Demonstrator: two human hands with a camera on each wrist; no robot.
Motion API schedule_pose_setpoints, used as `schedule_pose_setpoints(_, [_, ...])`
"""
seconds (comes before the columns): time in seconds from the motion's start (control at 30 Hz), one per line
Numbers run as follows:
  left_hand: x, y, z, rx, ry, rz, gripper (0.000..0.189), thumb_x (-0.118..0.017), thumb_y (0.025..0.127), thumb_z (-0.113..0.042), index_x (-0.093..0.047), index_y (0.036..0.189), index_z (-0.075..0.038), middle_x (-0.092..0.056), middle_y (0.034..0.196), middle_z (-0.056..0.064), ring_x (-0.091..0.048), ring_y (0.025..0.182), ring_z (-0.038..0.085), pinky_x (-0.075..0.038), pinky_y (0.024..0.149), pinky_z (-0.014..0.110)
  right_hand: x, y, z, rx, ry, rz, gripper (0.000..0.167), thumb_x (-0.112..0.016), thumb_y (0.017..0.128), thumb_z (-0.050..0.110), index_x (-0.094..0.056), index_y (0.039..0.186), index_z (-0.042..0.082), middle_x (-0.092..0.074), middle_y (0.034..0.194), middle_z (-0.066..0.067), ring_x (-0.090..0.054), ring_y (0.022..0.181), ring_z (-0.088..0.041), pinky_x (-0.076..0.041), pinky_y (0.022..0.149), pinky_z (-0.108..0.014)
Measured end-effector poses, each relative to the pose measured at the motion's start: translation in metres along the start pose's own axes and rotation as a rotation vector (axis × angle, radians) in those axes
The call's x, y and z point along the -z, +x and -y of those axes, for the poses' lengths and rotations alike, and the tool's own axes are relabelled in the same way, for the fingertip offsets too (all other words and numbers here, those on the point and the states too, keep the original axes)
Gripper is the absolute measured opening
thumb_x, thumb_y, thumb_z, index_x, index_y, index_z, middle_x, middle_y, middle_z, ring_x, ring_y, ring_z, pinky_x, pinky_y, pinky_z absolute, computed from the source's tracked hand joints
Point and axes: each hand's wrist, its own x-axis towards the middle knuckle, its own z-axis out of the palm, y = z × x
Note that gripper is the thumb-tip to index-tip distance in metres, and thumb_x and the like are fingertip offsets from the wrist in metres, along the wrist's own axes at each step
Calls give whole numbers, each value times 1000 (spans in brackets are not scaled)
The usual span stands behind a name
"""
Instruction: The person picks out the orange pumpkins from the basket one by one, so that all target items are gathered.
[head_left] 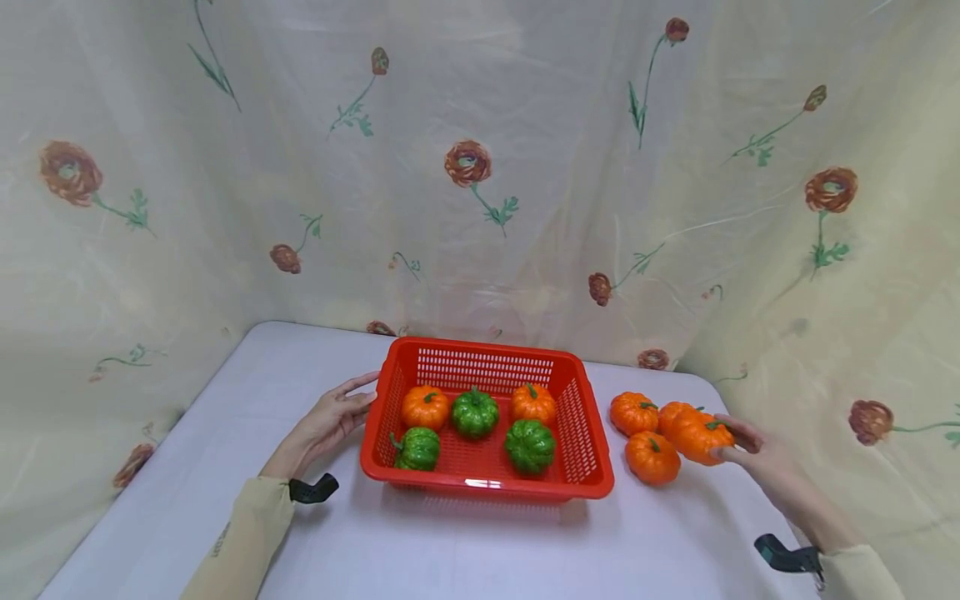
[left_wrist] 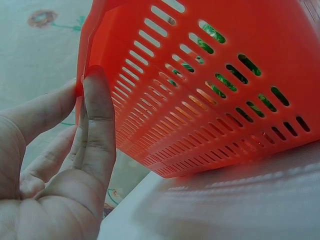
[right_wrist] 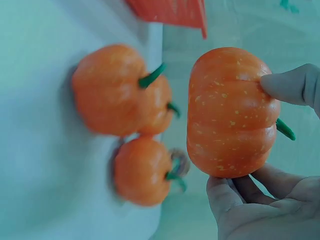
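A red plastic basket (head_left: 487, 482) with slotted walls holds orange and green toy pumpkins, including a green pumpkin (head_left: 530, 447) and an orange one (head_left: 533, 404). My left hand (head_left: 333, 421) is at the basket's left side, and in the left wrist view its thumb and fingers pinch the rim (left_wrist: 86, 42). On the right, my right hand (head_left: 757, 454) grips an orange pumpkin (right_wrist: 230, 112) between thumb and fingers, its green stem pointing toward the palm. The held pumpkin is raised off the table, beside several other orange pumpkins (head_left: 653, 457).
The loose orange pumpkins, among them one at the back (head_left: 633, 413), stand on the white table (head_left: 450, 558) right of the basket. A flower-patterned curtain (head_left: 525, 208) hangs behind the table and along its sides.
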Motion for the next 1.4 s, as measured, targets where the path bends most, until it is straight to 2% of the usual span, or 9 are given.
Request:
schedule_pose_setpoints(0.13, [0, 0, 0, 1, -6, -6, 59, -58, 96, -6, -33, 150, -11, -68, 111, 2, -68, 99, 14, -56, 90, 30, 5, 0, -21, 18, 39, -11, 74, -53, 100, 31, -16, 148, -11, -22, 150, -36, -27, 133, -49, -27, 108, -68])
schedule_pose_setpoints(0.27, [0, 0, 0, 1, -10, -5, 59, -57, 96, -6, -33, 149, -11, -69, 110, 2, -68, 99, 14, -56, 90, 30, 4, 5, -40, -35, 82, -11, 73, -50, 101, 27, -11, 147, -13, -15, 151, -37, -21, 135, -50, -22, 110, -69])
schedule_pose_setpoints(0.43, [0, 1, 0, 6, -9, -3, 59, -56, 96, -5, -33, 150, -11, -68, 110, 2, -68, 98, 14, -56, 90, 30, -4, 14, -66, -78, 139, -11, 76, -54, 98, 24, -10, 147, -14, -8, 152, -36, -11, 139, -51, -16, 112, -69])
schedule_pose_setpoints(0.57, [0, 1, -1, 5, -10, -5, 58, -57, 96, -5, -33, 149, -11, -68, 109, 2, -68, 98, 14, -56, 89, 29, -14, 24, -87, -88, 145, -44, 77, -57, 94, 22, -14, 147, -12, -12, 153, -34, -14, 139, -48, -22, 114, -62])
schedule_pose_setpoints(0.67, [0, 0, -2, 4, -8, -3, 59, -57, 96, -6, -32, 150, -11, -68, 111, 2, -68, 98, 14, -56, 90, 29, -19, 27, -93, -105, 158, -44, 78, -58, 92, 19, -13, 147, -12, -12, 153, -34, -12, 141, -47, -21, 115, -61])
schedule_pose_setpoints(0.77, [0, 0, -1, 7, -9, -6, 60, -58, 95, -6, -33, 150, -11, -68, 112, 2, -68, 98, 14, -55, 90, 30, -22, 27, -90, -116, 190, -19, 77, -55, 92, 13, -8, 147, -14, -8, 153, -35, -7, 142, -49, -12, 115, -65])
schedule_pose_setpoints(1.1, [1, -1, -1, 10, -15, -7, 61, -58, 95, -7, -32, 150, -12, -68, 112, 1, -68, 99, 15, -55, 90, 30, -24, 26, -86, -145, 163, 7, 76, -52, 94, 11, -3, 148, -13, -6, 154, -36, -3, 143, -51, -12, 115, -64])
schedule_pose_setpoints(1.3, [0, -1, -1, 13, -19, -5, 61, -58, 95, -7, -32, 150, -11, -68, 112, 2, -68, 99, 15, -55, 91, 30, -18, 47, -126, -147, 202, -8, 94, -65, 88, 25, -4, 149, -11, -7, 155, -33, -7, 142, -51, -14, 112, -68])
schedule_pose_setpoints(1.4, [0, 0, -1, 18, -21, -6, 62, -59, 95, -7, -33, 150, -11, -68, 112, 2, -68, 99, 15, -55, 91, 30, -17, 47, -132, -81, 211, -18, 92, -65, 89, 26, -6, 149, -11, -9, 154, -33, -10, 141, -49, -15, 113, -66])
